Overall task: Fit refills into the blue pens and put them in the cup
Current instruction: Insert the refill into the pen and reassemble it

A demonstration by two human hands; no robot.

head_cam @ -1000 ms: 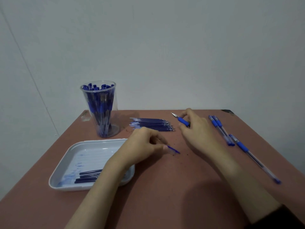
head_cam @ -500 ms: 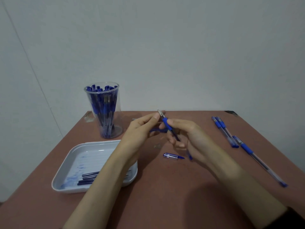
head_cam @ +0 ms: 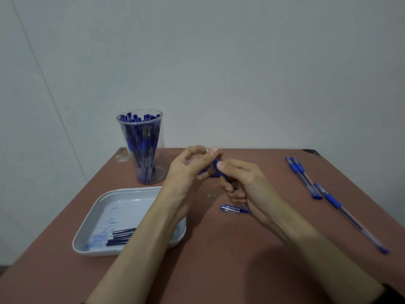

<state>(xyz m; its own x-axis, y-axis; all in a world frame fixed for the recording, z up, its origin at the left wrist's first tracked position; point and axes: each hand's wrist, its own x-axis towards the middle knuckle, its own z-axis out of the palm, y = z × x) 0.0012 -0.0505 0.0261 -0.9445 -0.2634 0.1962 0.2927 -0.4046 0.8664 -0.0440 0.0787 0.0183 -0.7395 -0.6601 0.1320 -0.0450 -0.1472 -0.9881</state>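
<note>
Pen [head_cam: 217, 164] right of cup [head_cam: 158, 173]: we grip barrel in right hand [head_cam: 248, 185], fingers curled; left hand [head_cam: 191, 166] pinches tip end between thumb and forefinger.

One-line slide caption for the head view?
Left hand and right hand hold a blue pen above the table; loose cap nearby, pen-filled cup far left.

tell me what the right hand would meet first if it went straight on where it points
Probably the left hand, which pinches the tip end of the same pen the right hand grips; they sit almost together, though depth is hard to judge.
</note>
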